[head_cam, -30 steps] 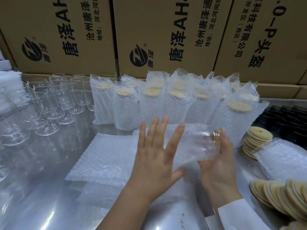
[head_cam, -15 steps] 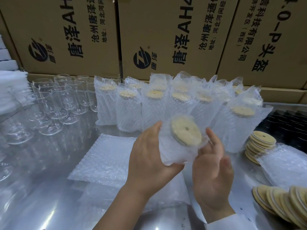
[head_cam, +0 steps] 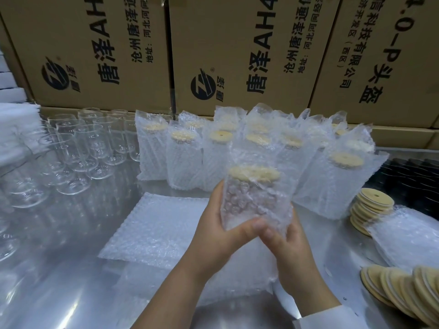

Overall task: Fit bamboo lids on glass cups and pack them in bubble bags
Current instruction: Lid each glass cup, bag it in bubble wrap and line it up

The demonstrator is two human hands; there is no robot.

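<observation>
While our left hand point(head_cam: 213, 233) and right hand point(head_cam: 293, 250) grip one lidded, bagged cup point(head_cam: 251, 200), we see a packed row point(head_cam: 185, 157) behind; bare glasses point(head_cam: 78, 148) and loose lids point(head_cam: 370, 205) are left.

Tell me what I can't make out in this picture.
Head view:
- Held bubble bag: wrap blurs the cup inside; only its bamboo lid shows.
- Right hand fingers: behind the bag.
- Rear packed cups: hidden by the front row.
- Loose lids: cut off at the right edge.
</observation>
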